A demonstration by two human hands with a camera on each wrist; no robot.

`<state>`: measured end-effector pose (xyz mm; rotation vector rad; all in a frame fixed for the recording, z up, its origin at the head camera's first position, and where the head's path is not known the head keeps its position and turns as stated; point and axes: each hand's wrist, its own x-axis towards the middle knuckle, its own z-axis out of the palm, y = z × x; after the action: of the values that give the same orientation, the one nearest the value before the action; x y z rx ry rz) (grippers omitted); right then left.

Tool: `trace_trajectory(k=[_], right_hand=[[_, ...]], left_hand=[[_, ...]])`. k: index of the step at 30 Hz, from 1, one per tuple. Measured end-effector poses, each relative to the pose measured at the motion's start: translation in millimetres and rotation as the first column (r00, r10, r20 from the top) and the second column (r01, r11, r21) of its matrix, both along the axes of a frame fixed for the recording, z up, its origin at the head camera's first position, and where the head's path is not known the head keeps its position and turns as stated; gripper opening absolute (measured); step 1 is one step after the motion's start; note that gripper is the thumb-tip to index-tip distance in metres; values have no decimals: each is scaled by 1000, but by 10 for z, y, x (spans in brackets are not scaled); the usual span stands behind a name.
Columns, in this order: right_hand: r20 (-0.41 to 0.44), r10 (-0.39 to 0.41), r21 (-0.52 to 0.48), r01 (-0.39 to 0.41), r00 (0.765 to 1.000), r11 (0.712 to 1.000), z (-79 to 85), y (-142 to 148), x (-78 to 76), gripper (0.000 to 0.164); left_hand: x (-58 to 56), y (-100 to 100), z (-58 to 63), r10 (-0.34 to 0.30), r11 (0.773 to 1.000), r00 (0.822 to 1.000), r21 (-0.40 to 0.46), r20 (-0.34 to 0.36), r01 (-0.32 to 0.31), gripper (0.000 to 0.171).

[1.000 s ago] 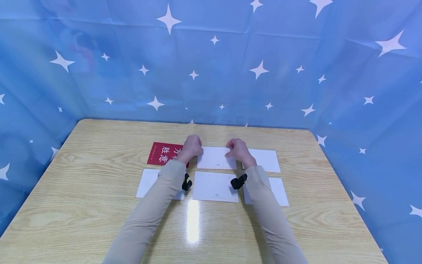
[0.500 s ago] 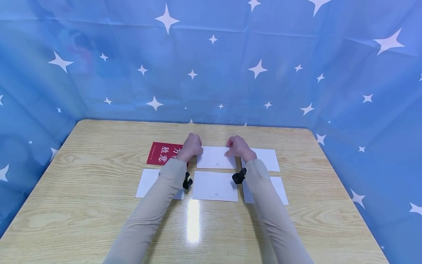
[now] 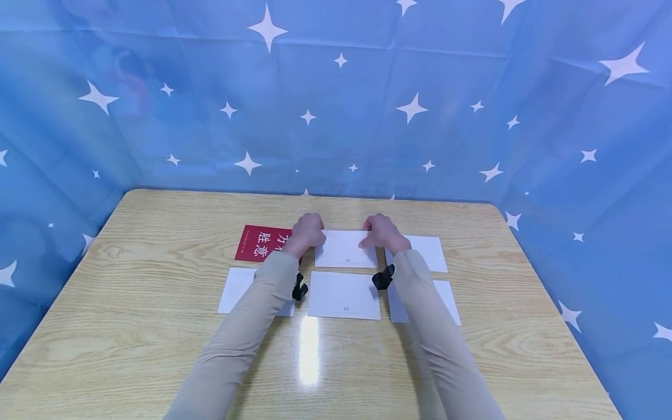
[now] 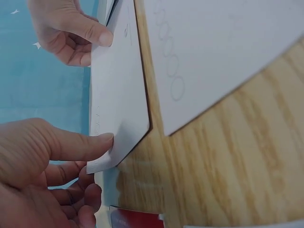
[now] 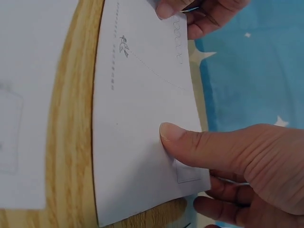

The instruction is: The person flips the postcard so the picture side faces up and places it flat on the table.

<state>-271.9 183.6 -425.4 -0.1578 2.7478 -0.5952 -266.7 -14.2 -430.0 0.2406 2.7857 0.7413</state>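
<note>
Both hands grip the white postcard (image 3: 345, 249) in the middle of the back row by its far corners. At its left end, my left hand (image 3: 307, 233) pinches it, thumb on top and fingers underneath, as the left wrist view shows. My right hand (image 3: 384, 233) pinches the right end the same way. In the right wrist view the postcard (image 5: 137, 104) shows a small bird drawing, a row of postcode circles and a stamp box under the thumb. Its far side is tipped up, while its near edge lies low over the table.
A red card (image 3: 257, 245) with white characters lies left, partly under the left wrist. Another white card (image 3: 427, 254) lies back right. The front row holds white cards at left (image 3: 233, 289), middle (image 3: 343, 296) and right (image 3: 446, 297). A starry blue curtain (image 3: 336, 140) hangs behind the wooden table (image 3: 131, 303).
The far edge of the held postcard has risen slightly with both hands keeping their pinch. The other cards lie as before.
</note>
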Motion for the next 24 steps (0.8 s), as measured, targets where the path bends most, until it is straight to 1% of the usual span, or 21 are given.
trace_trajectory(k=[1,2,3,7,9,12,15,17,20,24], right_hand=[[3,-6,2,6,1000,1000,8,1,8,34],[5,-11,5,11,1000,1000,13,3,16,34],[7,-19,4,19,1000,1000,14,7,23,34],[12,-62,-14,62,998,998,5,28,58,34],[2,-78,-31,78,997,996,-2,46,74,34],[-25,-93,-46,92,995,995,-23,76,105,32],[-53,-101,-70,98,993,993,-52,124,141,36],[-66,-111,-111,103,992,988,-72,159,168,41],[-72,-117,-191,102,991,976,-88,214,199,41],[-51,-149,-318,126,987,940,-78,265,235,34]], left_hand=[[5,1,2,1,1000,1000,-1,-4,-1,5],[12,2,7,3,1000,1000,-2,-5,-3,5],[20,1,12,4,1000,1000,-3,-6,-4,10],[45,-11,15,4,1000,1000,5,-12,-4,23],[55,-22,13,5,1000,1000,17,-14,-5,26],[68,-46,0,16,998,1000,62,-1,-16,28],[75,-78,-14,30,989,999,141,24,-33,28],[75,-102,-16,39,978,999,202,35,-45,29],[72,-144,-9,66,951,996,297,66,-82,32],[74,-198,11,101,896,988,420,119,-142,34]])
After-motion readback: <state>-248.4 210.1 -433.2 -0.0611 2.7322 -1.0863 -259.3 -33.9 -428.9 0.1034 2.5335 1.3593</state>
